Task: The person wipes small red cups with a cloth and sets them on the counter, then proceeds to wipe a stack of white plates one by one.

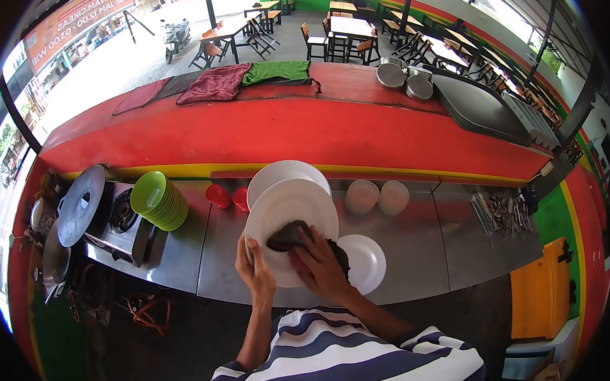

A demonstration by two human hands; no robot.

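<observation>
The left hand (pixel 254 272) holds a white plate (pixel 287 202), grip pinched at its edge. The right hand (pixel 323 269), grip curled over a dark cloth (pixel 287 236), presses the plate's face.

The held plate (pixel 294 202) looks smooth and faintly glossy, the dark rag (pixel 289 236) matt, rumpled cloth, the counter (pixel 412 251) smooth, dull-sheened metal, the green bowls (pixel 154 196) shiny plastic, the maroon towel (pixel 214 81) rough-napped fabric, and the trays (pixel 478 103) satiny metal.
</observation>
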